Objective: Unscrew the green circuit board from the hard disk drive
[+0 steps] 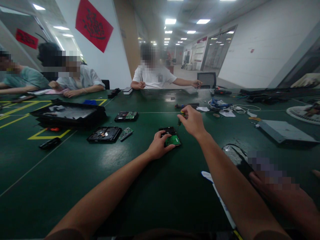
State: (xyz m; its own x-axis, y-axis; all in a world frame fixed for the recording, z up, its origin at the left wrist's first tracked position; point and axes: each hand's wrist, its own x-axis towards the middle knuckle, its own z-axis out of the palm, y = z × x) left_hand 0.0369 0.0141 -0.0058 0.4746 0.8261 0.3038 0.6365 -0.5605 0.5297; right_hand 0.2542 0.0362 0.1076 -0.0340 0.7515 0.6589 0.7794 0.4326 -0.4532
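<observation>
A hard drive (172, 139) lies on the green table with its green circuit board facing up. My left hand (160, 145) grips it from the near left side, thumb along the near edge and fingers over the top, covering part of it. Above its far right corner, my right hand (192, 120) pinches a small screwdriver (179, 123) with a yellow and dark handle. The screwdriver points down towards the drive; whether its tip touches a screw is too small to tell. To the left are another hard drive (126, 116), a black drive casing (104, 134) and a loose circuit board (126, 134).
A black tray (67, 113) stands at the left. On the right lie a grey metal box (287, 131), tangled cables (220, 104) and a cordless tool (222, 91). A person (155, 76) sits across the table; two others sit at the left. A blurred arm (282, 196) is at the lower right.
</observation>
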